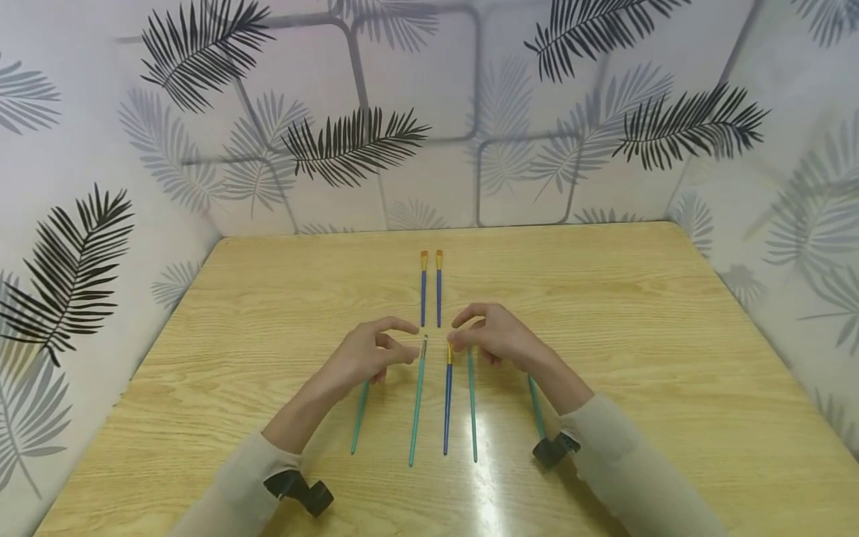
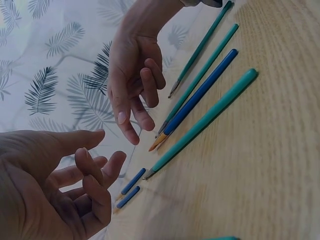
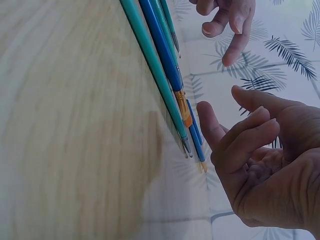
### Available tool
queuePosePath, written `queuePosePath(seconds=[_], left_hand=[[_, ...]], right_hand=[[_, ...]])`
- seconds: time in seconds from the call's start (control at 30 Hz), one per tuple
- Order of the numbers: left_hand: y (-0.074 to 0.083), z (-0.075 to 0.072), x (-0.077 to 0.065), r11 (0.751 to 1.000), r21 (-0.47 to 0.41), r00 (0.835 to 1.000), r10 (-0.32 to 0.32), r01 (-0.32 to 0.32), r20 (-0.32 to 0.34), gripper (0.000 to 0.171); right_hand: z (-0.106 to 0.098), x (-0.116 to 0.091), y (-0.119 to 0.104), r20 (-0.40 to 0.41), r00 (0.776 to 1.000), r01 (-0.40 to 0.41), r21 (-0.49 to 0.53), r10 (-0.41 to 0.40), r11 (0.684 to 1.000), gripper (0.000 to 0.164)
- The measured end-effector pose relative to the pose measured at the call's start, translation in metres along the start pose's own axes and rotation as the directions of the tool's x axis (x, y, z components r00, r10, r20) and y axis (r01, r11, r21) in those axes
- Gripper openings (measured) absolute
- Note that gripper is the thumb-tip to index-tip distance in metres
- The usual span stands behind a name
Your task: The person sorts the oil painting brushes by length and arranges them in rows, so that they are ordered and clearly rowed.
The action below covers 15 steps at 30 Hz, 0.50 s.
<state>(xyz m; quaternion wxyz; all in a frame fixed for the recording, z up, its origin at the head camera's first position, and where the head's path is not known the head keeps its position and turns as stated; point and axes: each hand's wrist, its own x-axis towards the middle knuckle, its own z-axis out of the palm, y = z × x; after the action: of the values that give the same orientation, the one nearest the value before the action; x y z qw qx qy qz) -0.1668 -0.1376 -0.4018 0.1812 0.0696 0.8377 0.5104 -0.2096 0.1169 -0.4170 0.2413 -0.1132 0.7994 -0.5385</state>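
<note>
My left hand [image 1: 365, 352] hovers by the bristle end of a teal paintbrush [image 1: 417, 414], thumb and index finger apart with nothing between them. To the right, my right hand [image 1: 499, 335] is over the bristle end of a blue paintbrush [image 1: 447, 414]; in the right wrist view its thumb and forefinger are spread and hold nothing. Beside the blue brush lies another teal paintbrush [image 1: 473, 418], its tip partly hidden by the right hand. Outer teal brushes lie under the left hand [image 1: 359, 421] and near the right wrist [image 1: 536, 406], both partly covered.
Two blue paintbrushes [image 1: 423, 298] with orange bristles lie side by side farther back, bristles toward the wall. The wooden table [image 1: 637, 298] meets a leaf-patterned wall covering [image 1: 429, 179] at its back and sides. Dark wrist cameras [image 1: 321, 498] sit on both sleeves.
</note>
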Motion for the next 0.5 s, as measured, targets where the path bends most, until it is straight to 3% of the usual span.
queuePosePath(seconds=[0.23, 0.5], left_hand=[[-0.007, 0.004, -0.004, 0.999, -0.008, 0.999, -0.037, 0.037, -0.002, 0.046], [-0.011, 0.005, -0.006, 0.999, -0.015, 0.999, -0.036, 0.036, 0.007, 0.048]], right_hand=[[0.003, -0.004, 0.002, 0.009, 1.000, -0.008, -0.013, 0.008, 1.000, 0.042], [0.007, -0.009, 0.003, 0.006, 1.000, -0.019, -0.001, 0.019, 1.000, 0.046]])
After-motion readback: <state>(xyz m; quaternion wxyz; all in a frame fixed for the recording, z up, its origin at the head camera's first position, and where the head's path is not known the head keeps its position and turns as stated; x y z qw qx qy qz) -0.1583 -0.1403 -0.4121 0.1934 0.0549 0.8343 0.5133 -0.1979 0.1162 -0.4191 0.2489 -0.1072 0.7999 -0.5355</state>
